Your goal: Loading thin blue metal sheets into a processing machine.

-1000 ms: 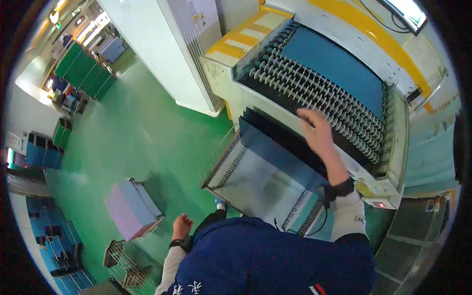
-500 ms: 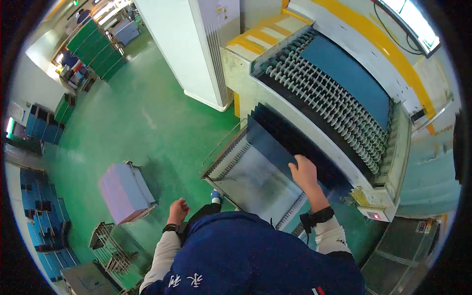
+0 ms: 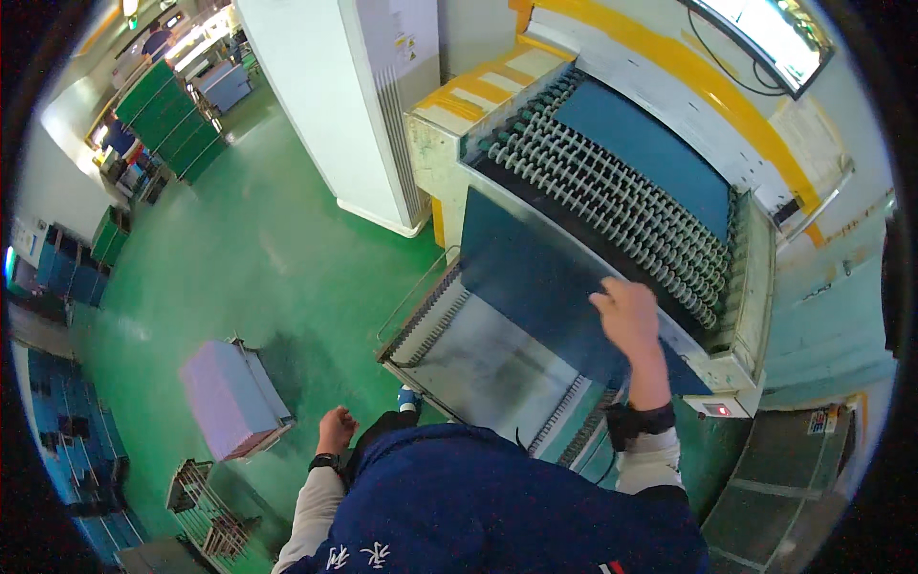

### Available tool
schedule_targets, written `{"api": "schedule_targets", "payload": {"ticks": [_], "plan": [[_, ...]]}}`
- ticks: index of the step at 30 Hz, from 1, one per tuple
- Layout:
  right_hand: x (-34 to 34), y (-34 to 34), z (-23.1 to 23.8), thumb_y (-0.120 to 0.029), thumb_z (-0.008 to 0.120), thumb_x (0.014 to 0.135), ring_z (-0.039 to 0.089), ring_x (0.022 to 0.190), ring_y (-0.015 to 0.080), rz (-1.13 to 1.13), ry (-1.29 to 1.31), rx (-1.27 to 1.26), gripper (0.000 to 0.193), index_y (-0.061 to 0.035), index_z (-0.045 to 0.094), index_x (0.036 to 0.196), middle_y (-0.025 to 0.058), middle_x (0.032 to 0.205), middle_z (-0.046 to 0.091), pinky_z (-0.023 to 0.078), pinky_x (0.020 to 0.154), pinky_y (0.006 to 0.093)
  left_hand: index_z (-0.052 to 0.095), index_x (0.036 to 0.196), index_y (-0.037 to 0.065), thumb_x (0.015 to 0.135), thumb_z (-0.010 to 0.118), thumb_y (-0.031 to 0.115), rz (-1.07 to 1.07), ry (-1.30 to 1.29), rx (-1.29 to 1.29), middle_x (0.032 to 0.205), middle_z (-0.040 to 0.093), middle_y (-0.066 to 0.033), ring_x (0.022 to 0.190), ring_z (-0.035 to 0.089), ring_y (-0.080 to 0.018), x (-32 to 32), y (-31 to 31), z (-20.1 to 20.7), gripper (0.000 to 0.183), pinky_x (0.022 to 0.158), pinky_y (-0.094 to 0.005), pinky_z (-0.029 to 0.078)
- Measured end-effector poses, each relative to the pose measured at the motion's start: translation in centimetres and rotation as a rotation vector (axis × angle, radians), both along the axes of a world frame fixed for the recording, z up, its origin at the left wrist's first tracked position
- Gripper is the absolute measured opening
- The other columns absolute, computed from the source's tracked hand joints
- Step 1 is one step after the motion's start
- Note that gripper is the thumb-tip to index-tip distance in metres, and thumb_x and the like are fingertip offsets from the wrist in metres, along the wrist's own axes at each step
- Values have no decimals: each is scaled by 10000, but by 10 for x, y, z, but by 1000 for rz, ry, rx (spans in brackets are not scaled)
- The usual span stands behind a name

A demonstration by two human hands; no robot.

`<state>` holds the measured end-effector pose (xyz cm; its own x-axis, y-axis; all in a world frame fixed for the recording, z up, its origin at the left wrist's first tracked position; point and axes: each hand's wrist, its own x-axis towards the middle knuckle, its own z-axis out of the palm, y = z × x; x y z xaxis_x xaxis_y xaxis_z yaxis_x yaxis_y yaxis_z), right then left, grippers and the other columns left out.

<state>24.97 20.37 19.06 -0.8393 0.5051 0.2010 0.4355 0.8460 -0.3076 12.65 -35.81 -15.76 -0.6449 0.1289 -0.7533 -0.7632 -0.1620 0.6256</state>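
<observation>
My right hand (image 3: 631, 320) is at the upper part of a large dark blue panel (image 3: 531, 277), its fingers closed in a pinch that appears to hold the panel. Its exact contact is hard to make out. The panel stands steeply tilted in a slotted metal rack (image 3: 497, 349), against the front of a roller machine (image 3: 612, 210), and hides whatever stands behind it. My left hand (image 3: 337, 430) hangs at my left side, fingers curled, with nothing visible in it.
Another blue panel (image 3: 645, 153) lies at the machine's far end, beyond the rollers. A tall white cabinet (image 3: 316, 105) stands left of the machine. Left of me are a pinkish-covered box (image 3: 229, 397) and a metal rack (image 3: 210, 507). A dark flat-topped unit (image 3: 779, 478) stands right.
My right hand has moved right and slightly up. The blue panel now faces me broadly and covers the darker panels that showed behind it. The view has shifted slightly; my left hand remains low.
</observation>
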Motion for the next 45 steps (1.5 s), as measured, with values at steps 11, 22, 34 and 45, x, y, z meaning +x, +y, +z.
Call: {"api": "schedule_targets", "payload": {"ticks": [11, 22, 34, 45], "plan": [[104, 87, 4, -126, 633, 850, 594, 898, 233, -513, 1131, -978, 206, -30, 615, 1031, 75, 964, 634, 469, 786, 371, 533, 832, 42, 899, 545, 199, 0, -110, 36, 676, 485, -45, 579, 499, -192, -18, 37, 9, 170, 548, -368, 461], [79, 33, -81, -69, 637, 835, 588, 860, 242, -462, 1227, -1723, 197, -79, 569, 1019, 68, 959, 609, 504, 742, 398, 531, 837, 25, 901, 538, 183, -154, -26, 27, 675, 485, -57, 586, 498, -210, -35, 46, 22, 170, 519, -384, 430], [46, 2, -113, -65, 632, 853, 567, 785, 243, -591, 1290, -1914, 100, -46, 558, 919, 76, 872, 580, 507, 742, 383, 517, 875, 21, 908, 527, 187, -331, 169, -91, 668, 472, -68, 543, 482, -239, -33, 24, 1, 170, 498, -396, 427], [10, 29, -104, -75, 612, 870, 570, 824, 227, -546, 1381, -1886, 72, -42, 564, 912, 72, 900, 593, 497, 838, 377, 518, 803, 37, 895, 539, 160, -20, -153, 159, 640, 470, -58, 530, 471, -220, -36, 35, 4, 155, 482, -387, 412]]}}
